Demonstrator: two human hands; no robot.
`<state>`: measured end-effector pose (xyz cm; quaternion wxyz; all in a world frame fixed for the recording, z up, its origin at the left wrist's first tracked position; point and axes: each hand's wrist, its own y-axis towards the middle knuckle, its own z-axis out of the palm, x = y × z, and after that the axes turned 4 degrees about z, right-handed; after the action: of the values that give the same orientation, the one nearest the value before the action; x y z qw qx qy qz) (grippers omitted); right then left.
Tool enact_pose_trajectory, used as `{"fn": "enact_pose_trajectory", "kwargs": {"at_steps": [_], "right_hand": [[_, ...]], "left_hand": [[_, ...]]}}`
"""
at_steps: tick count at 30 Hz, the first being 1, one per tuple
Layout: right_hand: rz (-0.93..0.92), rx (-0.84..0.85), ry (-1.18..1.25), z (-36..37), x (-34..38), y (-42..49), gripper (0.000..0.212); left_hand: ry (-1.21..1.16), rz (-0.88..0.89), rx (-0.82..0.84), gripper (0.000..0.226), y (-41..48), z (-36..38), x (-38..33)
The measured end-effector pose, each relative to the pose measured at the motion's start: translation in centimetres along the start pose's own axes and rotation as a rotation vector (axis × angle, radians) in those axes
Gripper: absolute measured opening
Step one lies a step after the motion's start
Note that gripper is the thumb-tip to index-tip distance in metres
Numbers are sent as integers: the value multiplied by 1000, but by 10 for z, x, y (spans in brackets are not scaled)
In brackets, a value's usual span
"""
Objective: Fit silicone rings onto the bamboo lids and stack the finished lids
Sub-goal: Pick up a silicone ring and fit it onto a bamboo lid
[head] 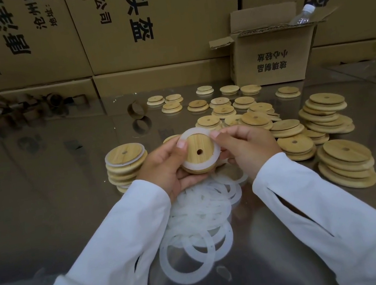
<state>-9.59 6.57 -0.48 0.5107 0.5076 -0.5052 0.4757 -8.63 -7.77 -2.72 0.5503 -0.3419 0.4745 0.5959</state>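
Both hands hold one bamboo lid (198, 146) with a centre hole above the table, tilted toward me. A white silicone ring (189, 164) lies around its raised inner disc. My left hand (166, 168) grips the lid from the left and below, thumb on the ring. My right hand (247, 147) pinches the ring at the lid's upper right edge. A stack of ringed lids (125, 164) stands to the left. Loose silicone rings (200, 214) lie heaped under my wrists.
Several bare bamboo lids (340, 162) lie scattered and piled to the right and behind. An open cardboard box (275, 59) with a plastic bottle (304, 13) stands at the back right. Large cartons (151, 25) wall the back. Cardboard tube rings (137, 109) lie at the back left on the shiny table.
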Motion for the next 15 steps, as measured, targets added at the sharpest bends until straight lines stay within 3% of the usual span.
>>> {"fn": "enact_pose_trajectory", "kwargs": {"at_steps": [15], "right_hand": [[77,-114,22,-2,-4,4,12]], "left_hand": [[161,18,-16,21,-1,2,1]]}}
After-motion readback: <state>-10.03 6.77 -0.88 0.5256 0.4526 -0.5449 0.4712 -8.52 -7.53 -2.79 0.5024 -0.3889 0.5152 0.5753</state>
